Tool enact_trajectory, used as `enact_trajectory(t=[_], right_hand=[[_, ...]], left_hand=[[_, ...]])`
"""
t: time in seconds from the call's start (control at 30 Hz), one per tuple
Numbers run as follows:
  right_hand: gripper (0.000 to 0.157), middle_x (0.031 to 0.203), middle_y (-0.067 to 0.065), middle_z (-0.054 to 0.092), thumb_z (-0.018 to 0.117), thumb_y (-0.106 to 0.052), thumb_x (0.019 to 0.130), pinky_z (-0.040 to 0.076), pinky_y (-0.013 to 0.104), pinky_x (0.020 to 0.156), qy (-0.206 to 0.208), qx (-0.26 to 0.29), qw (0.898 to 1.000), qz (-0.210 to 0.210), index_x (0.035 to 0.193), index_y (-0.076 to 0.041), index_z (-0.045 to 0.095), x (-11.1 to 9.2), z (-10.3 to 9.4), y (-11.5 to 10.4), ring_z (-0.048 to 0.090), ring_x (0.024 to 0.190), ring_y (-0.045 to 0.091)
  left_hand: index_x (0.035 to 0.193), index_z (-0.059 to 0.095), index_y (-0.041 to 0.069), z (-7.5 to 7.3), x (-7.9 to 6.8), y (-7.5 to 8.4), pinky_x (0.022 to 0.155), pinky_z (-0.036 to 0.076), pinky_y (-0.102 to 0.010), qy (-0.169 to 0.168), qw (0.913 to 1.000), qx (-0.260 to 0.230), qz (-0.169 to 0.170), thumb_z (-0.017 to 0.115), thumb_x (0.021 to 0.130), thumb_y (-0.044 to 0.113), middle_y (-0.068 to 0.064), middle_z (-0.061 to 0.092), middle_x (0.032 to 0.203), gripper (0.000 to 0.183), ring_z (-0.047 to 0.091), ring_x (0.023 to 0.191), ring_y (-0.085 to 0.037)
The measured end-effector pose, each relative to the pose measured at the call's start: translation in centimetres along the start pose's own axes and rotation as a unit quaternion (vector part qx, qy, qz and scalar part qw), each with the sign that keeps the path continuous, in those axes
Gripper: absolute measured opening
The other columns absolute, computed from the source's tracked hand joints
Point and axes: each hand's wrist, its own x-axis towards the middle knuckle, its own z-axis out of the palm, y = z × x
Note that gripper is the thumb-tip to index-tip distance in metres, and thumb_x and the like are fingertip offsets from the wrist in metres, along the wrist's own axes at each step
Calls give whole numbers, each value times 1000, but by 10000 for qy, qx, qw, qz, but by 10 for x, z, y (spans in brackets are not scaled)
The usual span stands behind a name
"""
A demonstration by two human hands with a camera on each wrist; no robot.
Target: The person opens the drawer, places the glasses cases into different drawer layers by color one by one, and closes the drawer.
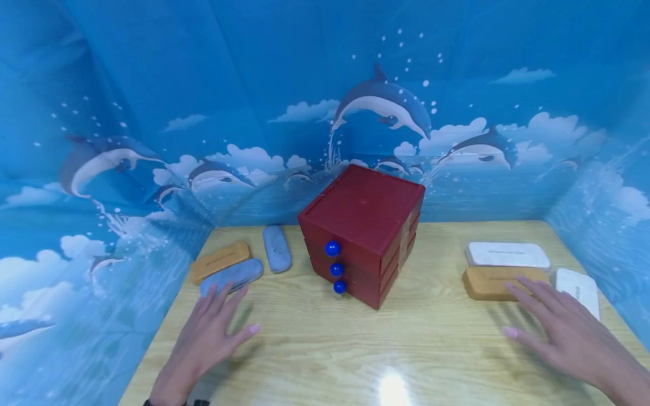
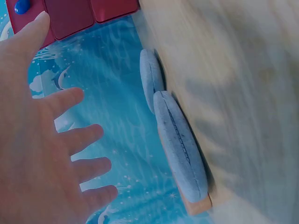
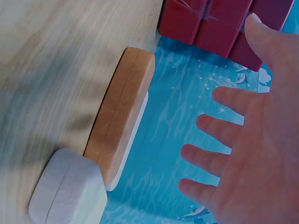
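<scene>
My left hand (image 1: 205, 335) hovers above the front left of the table, fingers spread and holding nothing. Just past its fingertips lies a grey-blue glasses case (image 1: 232, 276), beside a tan glasses case (image 1: 220, 261). Another grey-blue case (image 1: 276, 248) lies closer to the middle. On the right, my right hand (image 1: 574, 332) is also empty with spread fingers, and its fingertips overlap a second tan case (image 1: 487, 283) in the head view. Behind that one is a white case (image 1: 508, 255); a further white case (image 1: 581, 290) sits to its right, partly hidden by the hand.
A dark red three-drawer box (image 1: 363, 211) with round blue knobs (image 1: 333, 248) stands turned at an angle at the back middle of the wooden table (image 1: 315, 349). Tape runs down its right side. A blue dolphin-print cloth (image 1: 284, 73) encloses the back and sides.
</scene>
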Motion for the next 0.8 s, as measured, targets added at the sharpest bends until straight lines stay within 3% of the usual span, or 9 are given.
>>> enact_trajectory(t=[0.1,0.2,0.33,0.57,0.8], right_hand=[[84,149,17,32,69,-45,81,7,56,111,88,10,9999,-112,149,-18,28,5,-1,-1,28,133,38],[85,148,19,32,69,-45,82,15,59,107,27,91,9999,-39,150,-19,25,12,-4,-4,32,129,42],[84,147,23,32,66,-46,86,29,67,92,-218,273,9990,295,151,-20,20,26,-10,-12,36,124,47],[87,144,31,30,52,-57,91,31,73,85,-919,623,9894,940,152,-12,9,48,-18,-26,32,122,54],[80,139,33,39,49,-55,94,45,63,76,-1139,1196,9801,1101,148,-2,22,62,-20,-37,51,108,49]], left_hand=[[151,18,33,-1,6,1,105,18,-64,107,9999,52,90,46,85,72,-14,23,154,82,14,136,-46],[151,16,30,-3,13,4,104,21,-64,173,9997,61,159,44,85,74,-14,22,154,84,16,136,-46],[152,17,26,-7,22,9,104,21,-64,289,9994,12,206,43,84,75,-13,21,155,88,15,137,-43],[151,20,20,-10,38,19,104,28,-58,830,9954,-227,425,49,83,72,-13,28,152,90,23,136,-37],[152,14,26,-18,50,29,105,27,-57,429,9955,-842,54,49,83,72,-6,22,155,90,23,137,-31]])
